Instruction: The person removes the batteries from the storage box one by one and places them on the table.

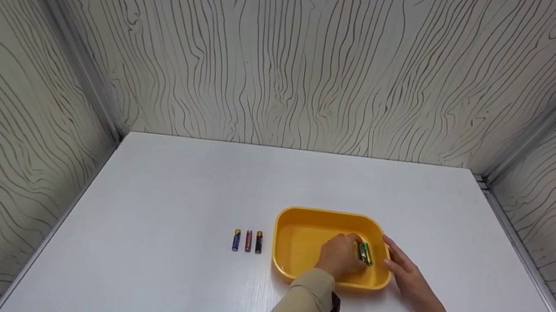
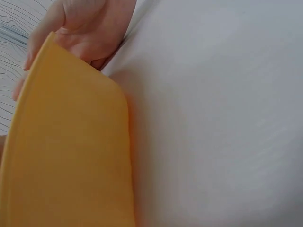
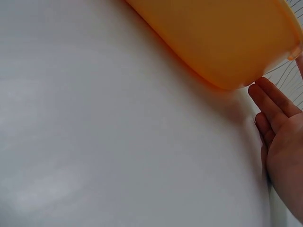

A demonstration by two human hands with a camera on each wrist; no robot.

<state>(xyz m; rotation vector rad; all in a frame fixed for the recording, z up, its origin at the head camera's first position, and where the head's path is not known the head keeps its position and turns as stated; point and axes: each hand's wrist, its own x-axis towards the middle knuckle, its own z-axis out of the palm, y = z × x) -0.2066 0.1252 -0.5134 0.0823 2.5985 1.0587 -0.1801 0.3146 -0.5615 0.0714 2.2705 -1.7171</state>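
— What is the left hand (image 1: 340, 256) doing?

— It is down inside the yellow tray (image 1: 301, 229), fingers curled toward a green battery (image 1: 365, 253). The fingertips are at the battery's left side and seem to pinch it, though the knuckles hide the exact contact.

— Which way does that battery lie?

— Its long axis runs roughly away from the person and toward them, tilted a little so the near end swings right. It sits in the right half of the tray, near the right wall. A gold band shows at the far end; any lettering is too small to read.

— And the right hand (image 1: 407, 275)?

— Flat and relaxed, fingers straight, resting against the outside of the tray's right wall on the white table (image 1: 177, 192). The right wrist view shows those fingers (image 3: 274, 106) beside the tray's rounded corner.

— Anything beyond the tray?

— Three more batteries stand in a row just left of it, all parallel, long axes pointing away from the person: a blue battery (image 1: 236, 239), a pink battery (image 1: 248, 241) and a black battery (image 1: 259, 242), each with a gold far end. No brand can be read.
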